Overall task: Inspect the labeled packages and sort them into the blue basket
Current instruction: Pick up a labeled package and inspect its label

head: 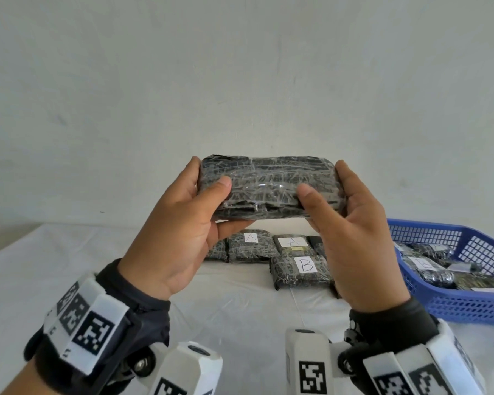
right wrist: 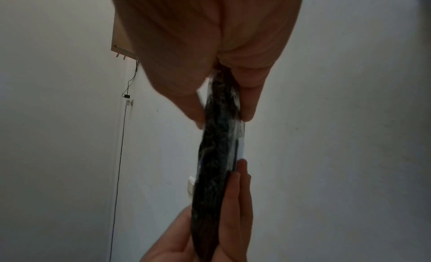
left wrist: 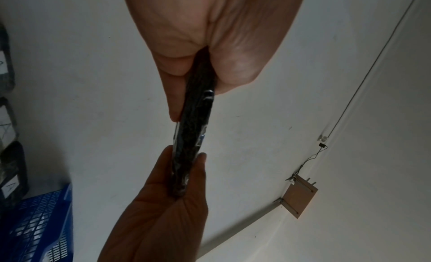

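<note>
My left hand pinches one end of the package, thumb on the near face, fingers behind; my right hand grips the other end the same way. I hold it raised, level, above the table, no label on the face toward me. Below it, toward the far edge, lie packages marked A, A and B. The basket, at the right edge, holds several more.

Two hands, one held package, one blue basket, two "A" packages, one "B" package on the table.
</note>
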